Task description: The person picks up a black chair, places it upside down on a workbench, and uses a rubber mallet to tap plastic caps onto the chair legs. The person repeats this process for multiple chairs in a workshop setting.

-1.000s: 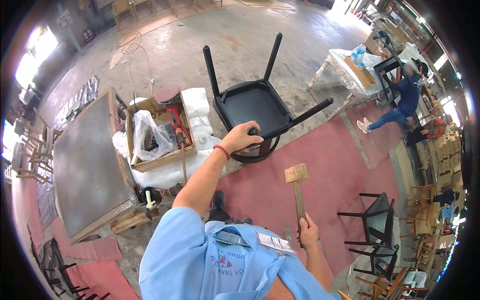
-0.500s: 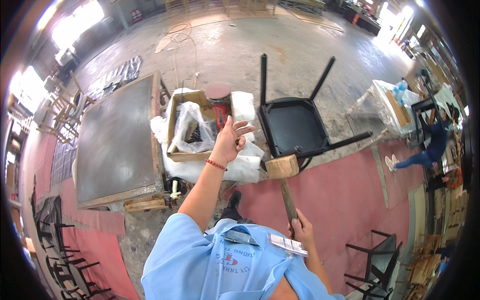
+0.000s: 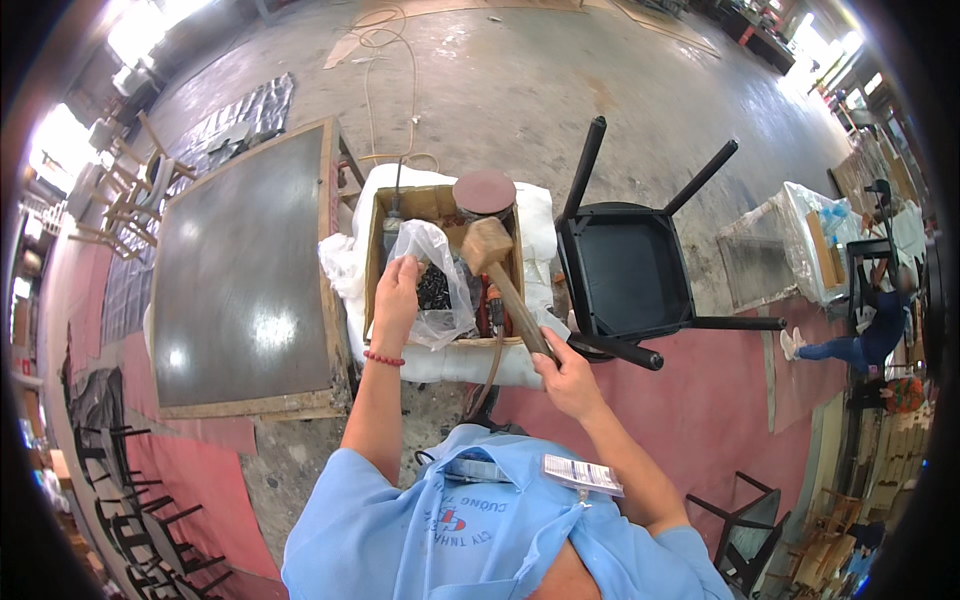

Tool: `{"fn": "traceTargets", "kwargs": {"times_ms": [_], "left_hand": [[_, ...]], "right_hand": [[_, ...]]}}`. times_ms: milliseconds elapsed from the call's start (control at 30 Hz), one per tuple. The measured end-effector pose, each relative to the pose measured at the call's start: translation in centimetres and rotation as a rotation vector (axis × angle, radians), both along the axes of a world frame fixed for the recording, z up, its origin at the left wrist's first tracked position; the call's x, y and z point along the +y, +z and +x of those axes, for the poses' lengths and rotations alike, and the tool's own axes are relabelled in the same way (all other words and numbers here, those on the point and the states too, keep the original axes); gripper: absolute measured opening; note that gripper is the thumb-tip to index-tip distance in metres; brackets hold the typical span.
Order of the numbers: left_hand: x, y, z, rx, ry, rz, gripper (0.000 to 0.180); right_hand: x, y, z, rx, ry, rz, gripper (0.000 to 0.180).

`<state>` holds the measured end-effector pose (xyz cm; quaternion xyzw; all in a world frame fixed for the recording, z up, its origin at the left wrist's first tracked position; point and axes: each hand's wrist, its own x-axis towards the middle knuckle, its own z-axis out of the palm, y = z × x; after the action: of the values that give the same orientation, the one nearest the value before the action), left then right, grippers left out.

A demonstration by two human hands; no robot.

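My right hand grips the handle of a wooden mallet, its head over the cardboard box. My left hand is closed at the edge of a clear plastic bag in that box. Small dark pieces lie inside the bag, too small to name. Next to the bag, partly behind the mallet, is a red and black power tool. A round reddish disc sits at the box's far right corner. Right of the box, a black chair lies with its legs sticking out.
A large dark-topped table stands to the left. White padding surrounds the box. Red matting covers the floor at right. A hose runs across the floor ahead. At far right a person stands beside another chair.
My left hand has come down from above the box to the bag's edge, fingers closing. The mallet has swung left and away from me, from beside the chair to over the box.
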<state>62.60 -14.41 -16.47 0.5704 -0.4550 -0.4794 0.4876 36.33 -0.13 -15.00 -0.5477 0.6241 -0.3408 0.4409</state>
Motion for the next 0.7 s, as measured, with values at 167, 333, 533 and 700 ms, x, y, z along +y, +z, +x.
{"fn": "traceTargets", "kwargs": {"times_ms": [167, 333, 533, 700], "left_hand": [[-0.7, 2.2, 0.0, -0.261, 0.015, -0.162, 0.029], [-1.3, 6.2, -3.3, -0.081, 0.07, -0.159, 0.026], [1.8, 7.7, -13.6, -0.065, -0.461, -0.218, 0.039], [6.2, 9.0, -23.6, -0.139, -0.892, -0.436, 0.023]], "right_hand": [[-4.2, -1.1, 2.9, 0.177, 0.094, -0.324, 0.05], [-2.8, -2.6, 0.2, 0.038, 0.118, -0.067, 0.046], [5.8, -8.5, -8.2, 0.135, -0.084, 0.314, 0.042], [19.6, -16.7, -15.6, 0.279, -0.523, 0.423, 0.042]]}}
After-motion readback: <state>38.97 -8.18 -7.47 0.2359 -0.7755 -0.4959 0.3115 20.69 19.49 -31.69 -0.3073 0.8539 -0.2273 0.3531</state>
